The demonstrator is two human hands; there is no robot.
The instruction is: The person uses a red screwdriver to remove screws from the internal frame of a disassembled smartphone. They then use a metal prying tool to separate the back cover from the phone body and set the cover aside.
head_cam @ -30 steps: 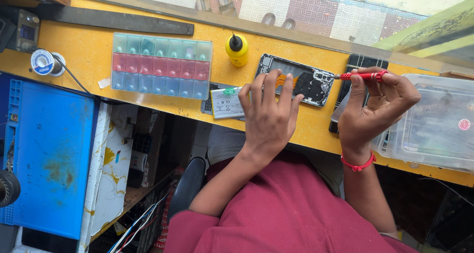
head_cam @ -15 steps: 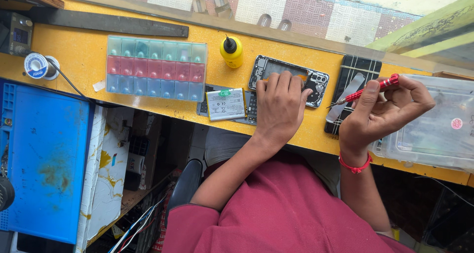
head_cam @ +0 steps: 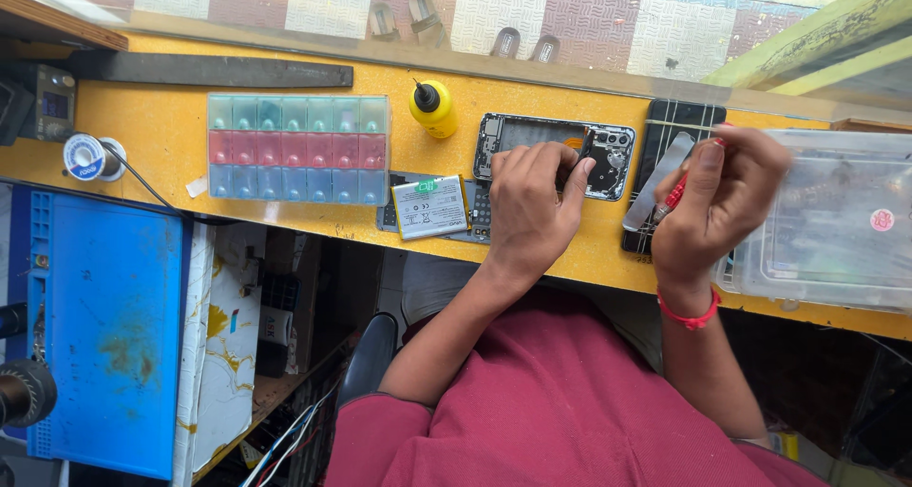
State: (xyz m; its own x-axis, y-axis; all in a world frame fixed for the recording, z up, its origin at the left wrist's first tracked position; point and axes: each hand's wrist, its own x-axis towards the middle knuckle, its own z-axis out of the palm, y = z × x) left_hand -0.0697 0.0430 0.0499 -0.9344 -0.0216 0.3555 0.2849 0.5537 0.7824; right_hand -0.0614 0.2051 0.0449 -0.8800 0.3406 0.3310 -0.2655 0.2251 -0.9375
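Landmark: the opened smartphone [head_cam: 556, 154] lay back-cover off on the yellow tabletop [head_cam: 171, 135], its camera cluster and inner frame exposed.
Left hand: the left hand [head_cam: 532, 211] rested flat on the phone's near half, fingers together and pressed down, steadying it; it pinched nothing that could be seen.
Right hand: the right hand [head_cam: 717, 211] was raised just right of the phone, fingers closed around a red-handled screwdriver [head_cam: 676, 194], tip off the phone.
Battery: a flat phone battery [head_cam: 429, 207] lay loose on the tabletop, just left of the phone and touching a dark panel beneath.
Spudger: a grey flat pry tool [head_cam: 657, 181] lay right of the phone on a black mat [head_cam: 670, 126].
Other things: a yellow dropper bottle [head_cam: 432, 107] stood just left of the phone; a coloured compartment box [head_cam: 299, 150] further left; a clear plastic box [head_cam: 836, 221] well to the right.
Progress: judging by the layout, the phone was already opened and the battery out; the inner parts looked still in place, with screw work apparently left.
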